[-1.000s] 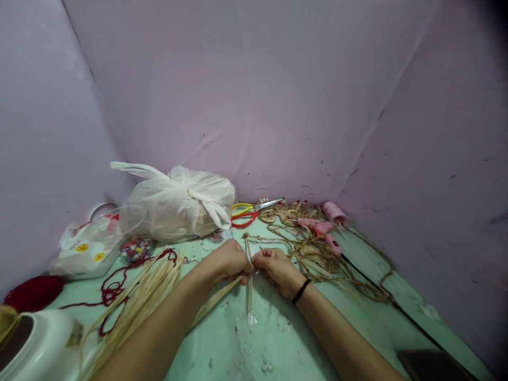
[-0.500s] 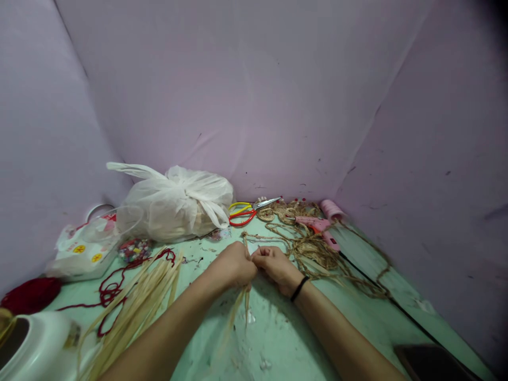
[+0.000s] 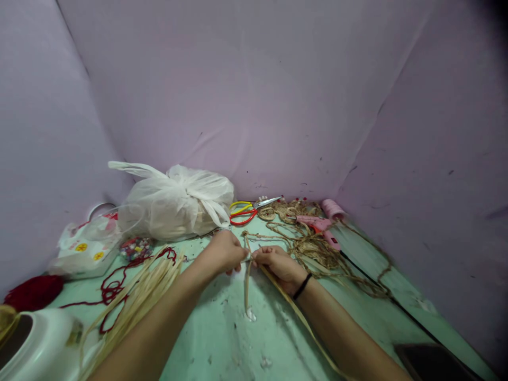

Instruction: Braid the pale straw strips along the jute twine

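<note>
My left hand (image 3: 227, 253) is closed in a pinch at the middle of the table, its fingertips on a thin pale strand that is mostly hidden. Close beside it, my right hand (image 3: 278, 263), with a black band on the wrist, pinches a long raffia strip (image 3: 307, 317) that trails down past the forearm. Between the hands, a twisted cord (image 3: 246, 241) runs up to a small knotted end on the tabletop. A short raffia end (image 3: 247, 291) hangs below the fingers.
Loose raffia (image 3: 154, 283) and red yarn (image 3: 113, 288) lie left. Behind are a tied white plastic bag (image 3: 178, 203) and scissors (image 3: 244, 216). At right lie tangled twine (image 3: 317, 254), a pink glue gun (image 3: 331, 238) with black cable, and a pink spool (image 3: 332, 209). A white jar (image 3: 51, 338) stands front left.
My left hand has shifted left and slightly up, opening a small gap between the hands. The long raffia strip now lies along my right forearm instead of hanging below the left hand.
</note>
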The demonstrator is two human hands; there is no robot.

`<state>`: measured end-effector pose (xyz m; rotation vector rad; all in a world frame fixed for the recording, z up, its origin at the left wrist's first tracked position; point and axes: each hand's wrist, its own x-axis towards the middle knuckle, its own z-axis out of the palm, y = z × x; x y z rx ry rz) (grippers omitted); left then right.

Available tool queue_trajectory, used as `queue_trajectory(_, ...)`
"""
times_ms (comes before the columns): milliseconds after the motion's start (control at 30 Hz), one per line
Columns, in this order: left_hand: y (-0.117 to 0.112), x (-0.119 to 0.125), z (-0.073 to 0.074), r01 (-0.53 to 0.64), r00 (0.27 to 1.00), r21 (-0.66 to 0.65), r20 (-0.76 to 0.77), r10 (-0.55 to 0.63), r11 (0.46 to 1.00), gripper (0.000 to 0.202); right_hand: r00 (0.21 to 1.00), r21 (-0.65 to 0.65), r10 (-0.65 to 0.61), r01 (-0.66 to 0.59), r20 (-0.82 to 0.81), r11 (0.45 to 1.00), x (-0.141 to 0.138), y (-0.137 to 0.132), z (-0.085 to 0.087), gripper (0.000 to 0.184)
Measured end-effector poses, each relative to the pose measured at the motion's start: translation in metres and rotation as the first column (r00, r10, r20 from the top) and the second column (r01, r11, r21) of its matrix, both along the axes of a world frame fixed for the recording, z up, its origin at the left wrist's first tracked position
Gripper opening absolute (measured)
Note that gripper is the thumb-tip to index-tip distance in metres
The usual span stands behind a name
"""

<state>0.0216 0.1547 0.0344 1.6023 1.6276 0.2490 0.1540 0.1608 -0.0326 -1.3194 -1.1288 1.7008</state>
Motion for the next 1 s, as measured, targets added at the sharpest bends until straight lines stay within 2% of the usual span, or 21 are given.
queue_trajectory(67, 0.008, -0.004, -0.002, -0.188, 0.968, -0.061, 0.159, 0.196, 0.980, 0.012, 0.999, -0.024, -0.005, 0.004, -0.043, 1.000, 0.001, 0.001, 0.000, 0.003)
queue_trajectory(100, 0.010, -0.004, -0.004, -0.229, 0.938, -0.120, 0.238, 0.252, 0.966, 0.013, 0.998, -0.036, -0.005, 0.003, -0.068, 0.999, 0.001, 0.001, 0.001, 0.003)
queue_trajectory(133, 0.012, -0.003, -0.008, -0.230, 0.908, -0.200, 0.309, 0.284, 0.952, 0.014, 0.995, -0.041, -0.002, -0.002, -0.099, 0.999, 0.001, 0.001, 0.002, 0.004)
queue_trajectory(200, 0.013, 0.001, -0.018, -0.153, 0.855, -0.355, 0.421, 0.303, 0.922, 0.012, 0.988, -0.033, 0.012, -0.017, -0.152, 0.999, 0.001, 0.001, 0.003, 0.004)
queue_trajectory(300, 0.013, 0.004, -0.029, -0.057, 0.806, -0.461, 0.502, 0.313, 0.886, 0.014, 0.991, -0.009, 0.021, -0.023, -0.134, 1.000, 0.002, 0.001, 0.004, 0.003)
queue_trajectory(367, 0.014, 0.003, -0.032, -0.082, 0.837, -0.421, 0.463, 0.291, 0.904, 0.013, 0.998, 0.043, 0.035, -0.033, -0.050, 0.999, 0.001, 0.001, 0.003, 0.004)
queue_trajectory(500, 0.014, 0.000, -0.031, -0.153, 0.931, -0.248, 0.288, 0.223, 0.957, 0.013, 0.989, 0.213, 0.030, -0.061, 0.147, 0.975, -0.002, 0.002, -0.003, 0.007)
queue_trajectory(600, 0.013, 0.002, -0.030, -0.174, 0.938, -0.156, 0.275, 0.212, 0.972, 0.016, 0.962, 0.294, 0.010, -0.094, 0.275, 0.951, -0.003, 0.004, -0.008, 0.008)
queue_trajectory(700, 0.012, 0.005, -0.032, -0.182, 0.936, -0.136, 0.279, 0.214, 0.974, 0.021, 0.902, 0.372, -0.023, -0.154, 0.431, 0.915, 0.000, 0.005, -0.008, 0.009)
queue_trajectory(767, 0.011, 0.007, -0.035, -0.194, 0.928, -0.129, 0.296, 0.225, 0.972, 0.024, 0.836, 0.368, -0.056, -0.180, 0.546, 0.912, 0.004, 0.005, -0.003, 0.011)
queue_trajectory(867, 0.011, 0.008, -0.038, -0.224, 0.905, -0.118, 0.344, 0.251, 0.967, 0.026, 0.764, 0.253, -0.041, -0.162, 0.644, 0.954, 0.006, 0.002, 0.007, 0.013)
queue_trajectory(933, 0.011, 0.009, -0.038, -0.239, 0.900, -0.153, 0.336, 0.278, 0.959, 0.025, 0.763, 0.189, -0.001, -0.159, 0.646, 0.969, 0.004, -0.002, 0.013, 0.012)
queue_trajectory(1000, 0.010, 0.008, -0.035, -0.250, 0.896, -0.222, 0.316, 0.312, 0.942, 0.026, 0.772, 0.177, 0.019, -0.169, 0.636, 0.970, 0.000, -0.007, 0.016, 0.012)
